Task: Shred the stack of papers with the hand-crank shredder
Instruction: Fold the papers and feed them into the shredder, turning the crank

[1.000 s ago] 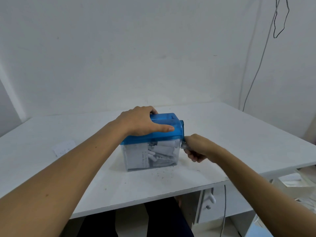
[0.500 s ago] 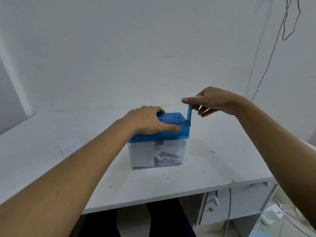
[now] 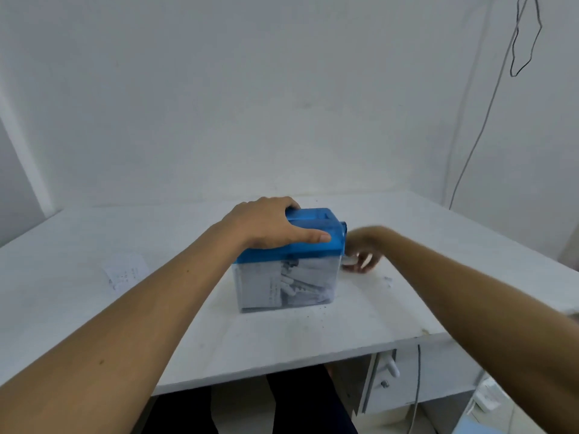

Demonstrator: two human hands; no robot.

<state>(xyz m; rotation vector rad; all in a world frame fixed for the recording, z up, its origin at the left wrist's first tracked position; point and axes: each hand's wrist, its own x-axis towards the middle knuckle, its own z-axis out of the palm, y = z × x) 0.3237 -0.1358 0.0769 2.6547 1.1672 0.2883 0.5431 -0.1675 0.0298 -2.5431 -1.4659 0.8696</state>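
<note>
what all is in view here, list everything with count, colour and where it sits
shredder lid: one, blue, on top of the bin
shredder bin: one, clear, holds white paper shreds, mid desk
crank: one, blue arm with a pale knob, right side of the lid, blurred
paper sheet: one, white, flat on the desk left of the bin
desk: one, white, against the wall
cable: one, dark, hanging down the right wall
drawer unit: one, white, under the desk at right
left hand: holds the lid, thumb along its front
right hand: blurred, fingers curled at the crank knob
</note>
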